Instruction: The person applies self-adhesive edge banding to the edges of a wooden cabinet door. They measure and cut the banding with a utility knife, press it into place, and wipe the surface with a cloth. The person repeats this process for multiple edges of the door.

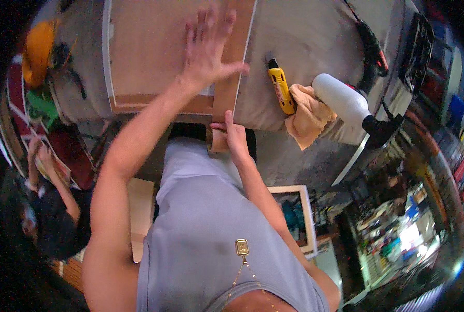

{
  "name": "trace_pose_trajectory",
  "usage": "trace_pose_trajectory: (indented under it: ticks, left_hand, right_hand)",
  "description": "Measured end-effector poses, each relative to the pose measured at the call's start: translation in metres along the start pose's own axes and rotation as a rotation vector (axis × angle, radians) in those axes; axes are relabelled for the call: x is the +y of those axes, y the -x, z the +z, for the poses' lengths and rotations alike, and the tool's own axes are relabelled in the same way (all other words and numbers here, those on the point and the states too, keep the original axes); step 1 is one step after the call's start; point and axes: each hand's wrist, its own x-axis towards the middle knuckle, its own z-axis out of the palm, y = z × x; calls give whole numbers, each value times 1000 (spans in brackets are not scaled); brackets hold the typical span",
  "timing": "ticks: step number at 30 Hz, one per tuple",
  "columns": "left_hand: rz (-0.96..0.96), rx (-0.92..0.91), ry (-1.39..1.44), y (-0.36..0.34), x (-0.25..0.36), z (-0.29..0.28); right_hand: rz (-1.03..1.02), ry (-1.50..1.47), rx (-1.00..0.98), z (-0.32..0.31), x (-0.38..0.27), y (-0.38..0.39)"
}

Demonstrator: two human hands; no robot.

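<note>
A flat framed panel with a brown backing [149, 57] and thin white edges lies on the cloth-covered table in front of me. Down its right side runs a strip of brown tape [224, 99]. My left hand [206, 52] is spread over the panel's right part, slightly blurred, fingers apart and thumb reaching across the strip. At the panel's near right corner, my right hand [236, 139] grips a roll of brown tape [219, 141], its thumb pointing up along the strip. Part of the roll is hidden by the fingers.
Right of the panel lie a yellow utility knife [281, 87], a tan cloth [310, 117], a white spray bottle [341, 99] and a black power tool [369, 52]. A yellow object [38, 52] sits far left. Another person [55, 208] works at the left. A pale frame [306, 218] stands beside me.
</note>
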Motion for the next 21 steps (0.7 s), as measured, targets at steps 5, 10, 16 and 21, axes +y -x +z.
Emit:
trace_pose_trajectory:
  ticks: [5,10,16,21]
  left_hand:
    - [-290,-102,-32,95,30,-14]
    - [-208,-14,-60,106,19,-13]
    - [-1,-172,47,111,4,-41]
    - [-267,-75,-112,139,31,-54]
  right_hand:
    - [-156,143,-330,-24,-21,2]
    - [-714,1117,-59,-93,-70,35]
    - [-1227,1554,537,-112,-113,-2]
    - [-1004,1078,265,-121,-124,-2]
